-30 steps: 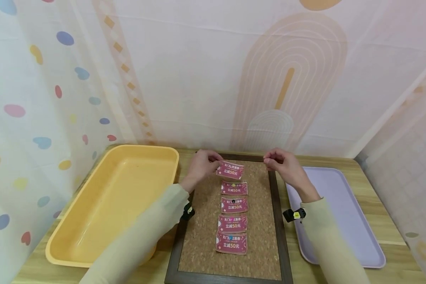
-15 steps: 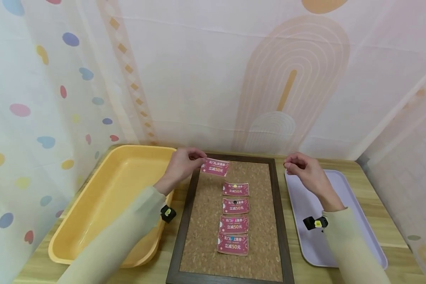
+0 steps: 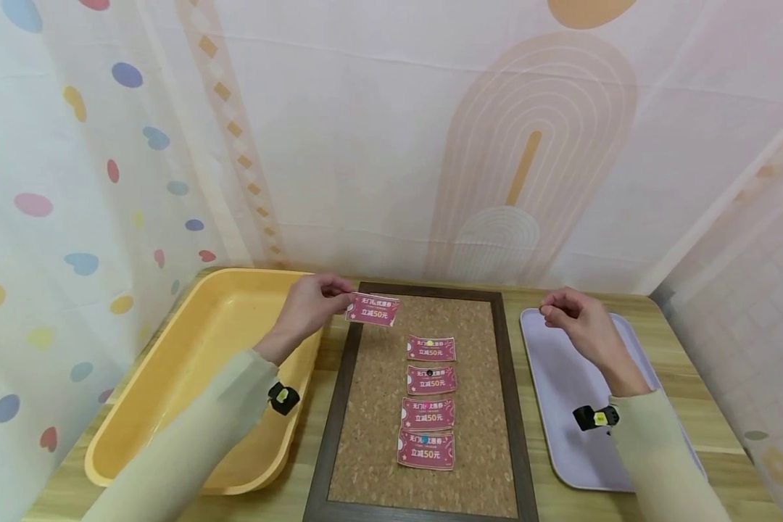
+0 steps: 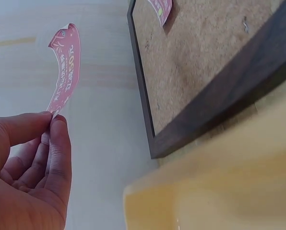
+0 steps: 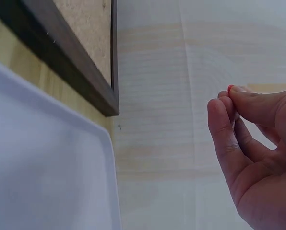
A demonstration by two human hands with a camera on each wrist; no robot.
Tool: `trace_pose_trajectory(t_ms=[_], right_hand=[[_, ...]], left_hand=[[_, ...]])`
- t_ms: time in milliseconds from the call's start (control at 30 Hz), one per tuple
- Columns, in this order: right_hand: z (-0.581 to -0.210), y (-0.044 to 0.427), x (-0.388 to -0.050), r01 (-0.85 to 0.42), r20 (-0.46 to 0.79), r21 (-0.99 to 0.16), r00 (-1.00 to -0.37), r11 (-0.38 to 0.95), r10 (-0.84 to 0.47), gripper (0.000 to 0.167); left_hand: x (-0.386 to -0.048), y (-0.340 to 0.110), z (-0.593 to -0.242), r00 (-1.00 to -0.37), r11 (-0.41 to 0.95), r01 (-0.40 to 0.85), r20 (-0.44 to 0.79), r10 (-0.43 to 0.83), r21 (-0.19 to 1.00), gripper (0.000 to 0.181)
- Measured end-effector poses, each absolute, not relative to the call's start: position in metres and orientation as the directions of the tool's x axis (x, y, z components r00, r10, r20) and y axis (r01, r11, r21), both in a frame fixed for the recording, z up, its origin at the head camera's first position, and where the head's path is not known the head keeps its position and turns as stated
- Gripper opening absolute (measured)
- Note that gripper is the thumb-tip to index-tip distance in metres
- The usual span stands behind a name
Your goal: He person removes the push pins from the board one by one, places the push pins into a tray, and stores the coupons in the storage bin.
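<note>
My left hand (image 3: 313, 304) pinches a pink paper coupon (image 3: 373, 309) by its left edge, holding it above the left frame of the cork board (image 3: 365, 449). In the left wrist view the coupon (image 4: 66, 67) curls away from the fingertips, its far corner bent. Over the far end of the lilac tray, my right hand (image 3: 583, 322) pinches a small red pushpin (image 5: 230, 88), mostly hidden by the thumb and fingers. Several matching coupons (image 3: 428, 452) hang in a column on the board, with yellow (image 3: 430, 344), black, pink and blue pins at their top edges.
A deep yellow tub (image 3: 202, 362) stands left of the board, under the left forearm. The lilac tray (image 3: 554, 406) lies to the right, under the right hand. Behind the wooden table (image 3: 711, 406) hangs a patterned curtain (image 3: 365, 145).
My left hand has drawn the top coupon off to the left, away from the column. The right hand has moved right from the board's far corner to over the lilac tray.
</note>
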State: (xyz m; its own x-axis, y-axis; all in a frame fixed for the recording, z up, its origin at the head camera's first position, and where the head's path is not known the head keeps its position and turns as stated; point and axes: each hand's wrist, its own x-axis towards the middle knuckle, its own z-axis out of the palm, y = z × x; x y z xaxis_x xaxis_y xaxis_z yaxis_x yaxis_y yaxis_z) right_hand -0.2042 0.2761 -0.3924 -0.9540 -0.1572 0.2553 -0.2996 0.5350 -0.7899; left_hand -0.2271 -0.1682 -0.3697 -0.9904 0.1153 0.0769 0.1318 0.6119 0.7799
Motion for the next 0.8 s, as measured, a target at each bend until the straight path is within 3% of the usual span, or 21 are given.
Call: trace_pose_trajectory(t_ms=[800], right_hand=[[-0.402, 0.303, -0.209, -0.229, 0.147, -0.778, -0.972, 0.585, -0.185, 0.013]], left_hand=[[-0.227, -0.239, -0.37, -0.997, 0.471, 0.031, -0.007, 0.078, 0.881, 0.029]])
